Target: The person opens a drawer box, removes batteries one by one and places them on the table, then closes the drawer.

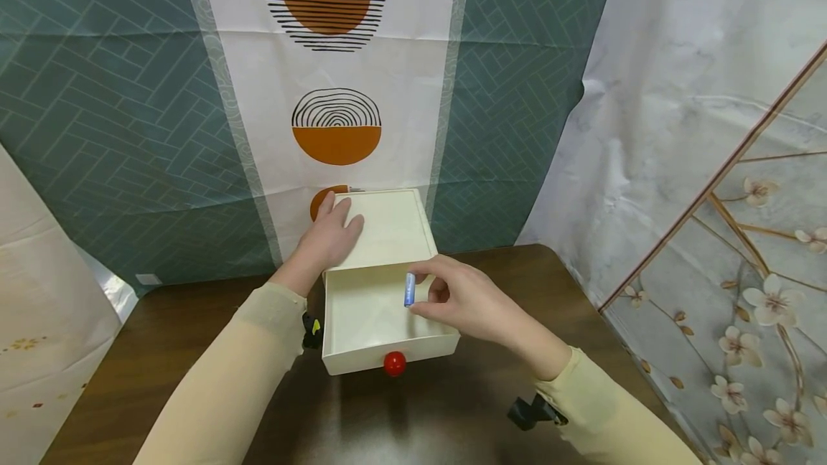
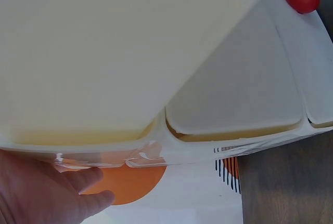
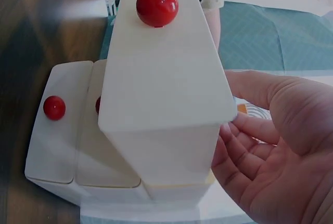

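Observation:
A white drawer cabinet (image 1: pixel 390 224) stands at the back of the table, its top drawer (image 1: pixel 354 360) pulled out toward me. The drawer front carries a red knob (image 1: pixel 395 363). My left hand (image 1: pixel 328 234) rests on the left side of the cabinet top, fingers extended; in the left wrist view the same hand (image 2: pixel 49 195) shows at the cabinet's edge. Over the drawer, my right hand (image 1: pixel 461 300) pinches a small blue battery (image 1: pixel 410 289) between thumb and fingertips, held upright. In the right wrist view the drawer hides the battery and part of the right hand (image 3: pixel 281 130).
Lower drawers (image 3: pixel 57 151) with red knobs (image 3: pixel 54 108) are pushed in below the pulled-out one. The dark wooden table (image 1: pixel 310 422) extends in front of the cabinet. Behind it hangs a green and white patterned cloth (image 1: pixel 517 163); a floral curtain (image 1: pixel 711 271) hangs on the right.

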The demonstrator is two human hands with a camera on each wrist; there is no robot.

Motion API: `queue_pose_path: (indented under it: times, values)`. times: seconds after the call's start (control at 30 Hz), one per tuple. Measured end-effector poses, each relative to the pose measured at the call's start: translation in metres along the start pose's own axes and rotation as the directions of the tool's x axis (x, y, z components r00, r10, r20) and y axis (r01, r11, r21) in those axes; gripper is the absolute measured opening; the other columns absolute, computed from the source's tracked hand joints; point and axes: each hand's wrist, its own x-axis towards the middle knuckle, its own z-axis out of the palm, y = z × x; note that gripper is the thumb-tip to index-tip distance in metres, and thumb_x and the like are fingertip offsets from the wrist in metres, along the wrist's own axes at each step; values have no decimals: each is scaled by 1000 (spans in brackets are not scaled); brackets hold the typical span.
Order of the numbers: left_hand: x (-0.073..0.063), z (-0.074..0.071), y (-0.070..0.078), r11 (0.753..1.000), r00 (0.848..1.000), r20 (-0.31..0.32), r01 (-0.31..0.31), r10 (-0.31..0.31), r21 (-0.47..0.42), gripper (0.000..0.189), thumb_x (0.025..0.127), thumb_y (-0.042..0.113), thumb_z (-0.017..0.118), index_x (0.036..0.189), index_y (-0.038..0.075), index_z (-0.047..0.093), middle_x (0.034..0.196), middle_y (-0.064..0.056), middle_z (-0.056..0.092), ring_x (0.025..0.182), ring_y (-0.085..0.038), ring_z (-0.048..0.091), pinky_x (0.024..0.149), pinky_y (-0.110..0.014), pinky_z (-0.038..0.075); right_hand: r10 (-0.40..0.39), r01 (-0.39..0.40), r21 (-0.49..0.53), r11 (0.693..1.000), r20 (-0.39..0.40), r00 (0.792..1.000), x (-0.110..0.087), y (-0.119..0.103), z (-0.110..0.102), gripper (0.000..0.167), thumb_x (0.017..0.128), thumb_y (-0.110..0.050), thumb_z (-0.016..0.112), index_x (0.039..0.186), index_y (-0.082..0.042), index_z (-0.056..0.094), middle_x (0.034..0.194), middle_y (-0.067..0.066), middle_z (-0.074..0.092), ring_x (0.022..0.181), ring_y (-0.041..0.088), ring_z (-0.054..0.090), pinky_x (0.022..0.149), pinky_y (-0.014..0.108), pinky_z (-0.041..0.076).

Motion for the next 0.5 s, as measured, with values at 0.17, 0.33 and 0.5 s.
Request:
queue_pose_path:
  times: [0.17, 0.33, 0.5]
  values:
    - [0, 0, 1, 1000, 1000, -1, 4, -4, -2, 73, 119, 46, 34, 177, 5, 16, 184, -16, -11, 169, -43, 5, 131, -66, 20, -10, 10, 5, 1000, -25, 1000, -5, 3, -5, 49, 94, -24, 92, 139, -18, 72, 103, -5, 68, 83, 6, 64, 72, 29, 56]
    - [1, 2, 0, 1000, 1000, 2, 15, -15, -4, 74, 119, 47, 35, 177, 5, 17, 184, -16, -11, 169, -43, 6, 131, -66, 19, 13, -13, 3, 1000, -49, 999, -13, 11, -11, 48, 95, -25, 91, 139, -18, 73, 102, -7, 67, 84, 7, 64, 74, 29, 56]
    - [1, 2, 0, 1000, 1000, -12, 8, -8, 1, 74, 119, 46, 35, 177, 4, 18, 184, -17, -10, 169, -43, 7, 131, -66, 19, 49, -49, 8, 999, -68, 996, -22, 23, -20, 49, 95, -25, 91, 140, -18, 73, 105, -6, 68, 84, 9, 65, 73, 30, 56]
